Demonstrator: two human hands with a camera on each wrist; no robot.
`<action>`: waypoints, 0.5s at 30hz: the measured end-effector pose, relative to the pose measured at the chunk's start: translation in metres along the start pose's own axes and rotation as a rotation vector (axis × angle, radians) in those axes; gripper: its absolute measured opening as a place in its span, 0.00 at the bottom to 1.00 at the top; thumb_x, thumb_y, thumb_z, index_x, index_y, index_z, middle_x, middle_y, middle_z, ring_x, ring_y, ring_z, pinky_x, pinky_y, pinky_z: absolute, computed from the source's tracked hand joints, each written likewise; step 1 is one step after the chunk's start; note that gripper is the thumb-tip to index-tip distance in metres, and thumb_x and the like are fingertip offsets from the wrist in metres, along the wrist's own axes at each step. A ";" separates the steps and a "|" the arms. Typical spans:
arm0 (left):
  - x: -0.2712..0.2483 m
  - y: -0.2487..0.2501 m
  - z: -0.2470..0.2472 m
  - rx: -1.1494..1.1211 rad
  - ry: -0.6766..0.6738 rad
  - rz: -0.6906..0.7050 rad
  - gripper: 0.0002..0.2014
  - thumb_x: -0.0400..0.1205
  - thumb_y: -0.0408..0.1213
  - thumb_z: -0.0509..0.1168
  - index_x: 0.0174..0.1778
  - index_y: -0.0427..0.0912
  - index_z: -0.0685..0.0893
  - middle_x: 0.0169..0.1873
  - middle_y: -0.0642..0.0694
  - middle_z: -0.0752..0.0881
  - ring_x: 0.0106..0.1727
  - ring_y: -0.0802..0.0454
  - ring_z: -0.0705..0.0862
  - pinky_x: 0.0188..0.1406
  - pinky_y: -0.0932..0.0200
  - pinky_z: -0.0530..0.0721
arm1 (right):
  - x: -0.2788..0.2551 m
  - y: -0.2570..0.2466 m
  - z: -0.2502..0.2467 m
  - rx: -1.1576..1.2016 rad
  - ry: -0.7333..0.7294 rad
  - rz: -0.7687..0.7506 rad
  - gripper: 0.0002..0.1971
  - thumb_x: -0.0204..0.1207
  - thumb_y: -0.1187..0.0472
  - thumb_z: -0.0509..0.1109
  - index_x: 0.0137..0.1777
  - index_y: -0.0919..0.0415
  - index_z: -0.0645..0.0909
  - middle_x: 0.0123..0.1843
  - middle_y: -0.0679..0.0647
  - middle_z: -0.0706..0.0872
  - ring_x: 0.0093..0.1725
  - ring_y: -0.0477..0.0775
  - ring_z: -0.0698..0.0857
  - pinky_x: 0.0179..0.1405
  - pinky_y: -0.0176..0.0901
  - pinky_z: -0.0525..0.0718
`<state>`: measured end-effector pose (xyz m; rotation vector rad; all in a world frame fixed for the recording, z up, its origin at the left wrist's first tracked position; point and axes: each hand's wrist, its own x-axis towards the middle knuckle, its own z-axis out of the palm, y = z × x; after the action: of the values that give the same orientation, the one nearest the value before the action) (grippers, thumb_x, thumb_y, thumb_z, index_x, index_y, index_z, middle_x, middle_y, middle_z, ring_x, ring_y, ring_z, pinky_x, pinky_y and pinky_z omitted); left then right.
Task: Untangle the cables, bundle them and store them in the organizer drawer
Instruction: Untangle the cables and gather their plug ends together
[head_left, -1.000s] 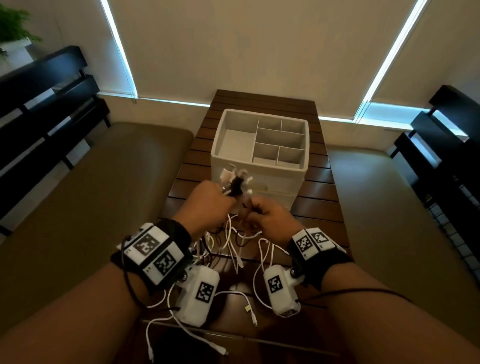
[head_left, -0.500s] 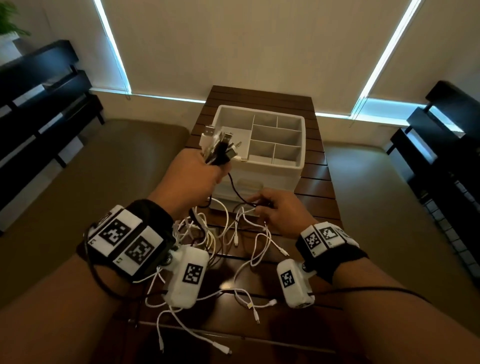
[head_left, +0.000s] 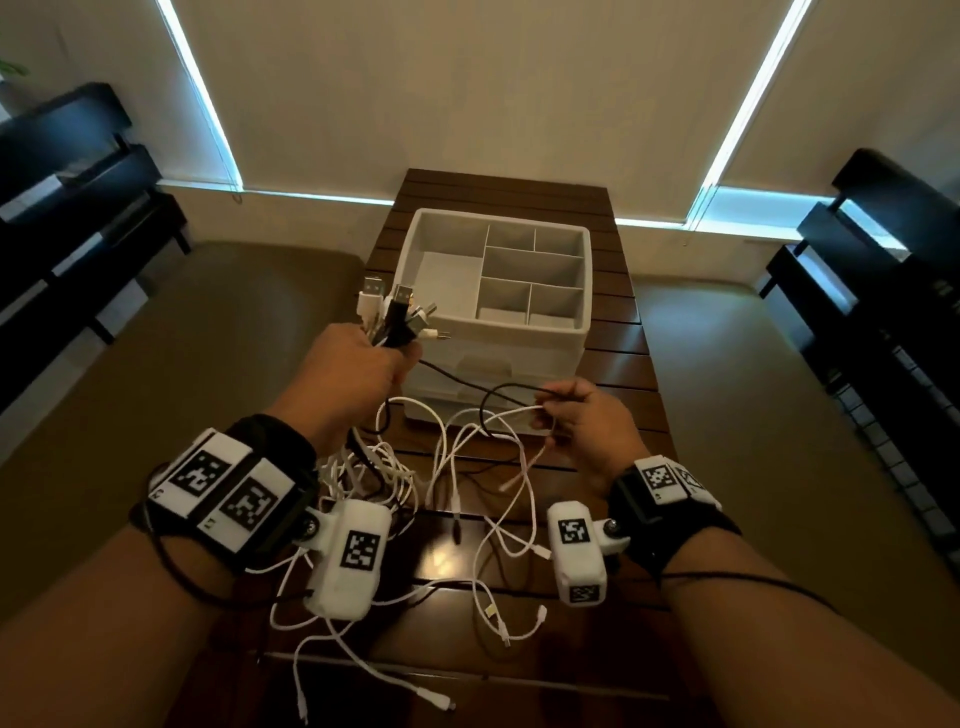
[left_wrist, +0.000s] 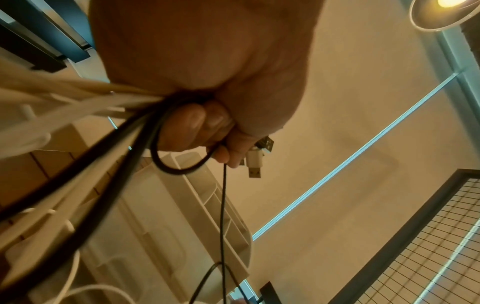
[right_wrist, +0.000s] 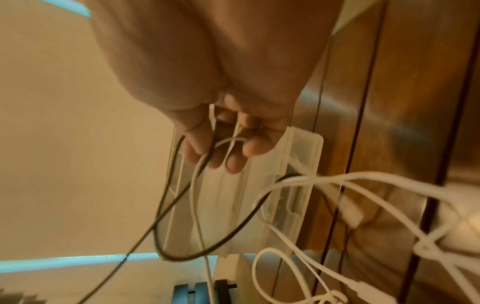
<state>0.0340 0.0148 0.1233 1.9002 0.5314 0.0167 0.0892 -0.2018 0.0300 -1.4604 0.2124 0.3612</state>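
My left hand (head_left: 358, 374) is raised in front of the white organizer (head_left: 498, 332) and grips a bunch of white and black cables (head_left: 389, 317) just below their USB plugs, which stick up above the fist. The left wrist view shows the fingers (left_wrist: 197, 123) curled round the cables (left_wrist: 109, 127). My right hand (head_left: 576, 415) is lower, at the organizer's front right, and pinches a thin black cable (head_left: 493, 400) and white cables (head_left: 498, 421) between its fingers (right_wrist: 221, 152). The loose ends hang in a tangle (head_left: 395, 478) over the table.
The organizer stands mid-table on the dark slatted wooden table (head_left: 618, 364); its top compartments hold nothing, and its front drawers (head_left: 493, 374) are closed. Cable ends lie on the near table (head_left: 498, 613). Tan cushioned benches (head_left: 171, 364) flank the table.
My left hand rose up and left with the plug ends, away from my right hand. My right hand dropped and moved right, drawing cables out between the hands.
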 end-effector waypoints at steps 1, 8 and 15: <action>0.001 -0.001 0.000 -0.007 0.012 -0.010 0.10 0.81 0.40 0.70 0.40 0.37 0.83 0.17 0.52 0.73 0.17 0.58 0.70 0.17 0.63 0.67 | -0.002 0.000 -0.002 0.033 -0.022 -0.009 0.14 0.78 0.78 0.58 0.41 0.61 0.79 0.41 0.55 0.88 0.39 0.53 0.87 0.34 0.44 0.80; 0.010 -0.004 -0.004 -0.039 0.050 -0.056 0.07 0.82 0.35 0.68 0.47 0.34 0.82 0.26 0.47 0.73 0.24 0.53 0.69 0.22 0.61 0.67 | -0.008 0.012 -0.017 0.240 -0.255 -0.044 0.15 0.63 0.80 0.61 0.24 0.60 0.76 0.44 0.59 0.89 0.46 0.59 0.87 0.44 0.53 0.81; 0.010 -0.007 0.002 -0.010 -0.087 -0.005 0.09 0.80 0.35 0.69 0.47 0.31 0.86 0.21 0.50 0.73 0.21 0.55 0.66 0.21 0.60 0.64 | -0.007 0.005 -0.011 -0.481 -0.260 -0.106 0.13 0.69 0.57 0.79 0.35 0.63 0.79 0.38 0.58 0.86 0.40 0.50 0.85 0.43 0.42 0.82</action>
<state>0.0414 0.0191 0.1139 1.8803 0.4765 -0.0657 0.0815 -0.2134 0.0271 -1.8673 -0.1743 0.5352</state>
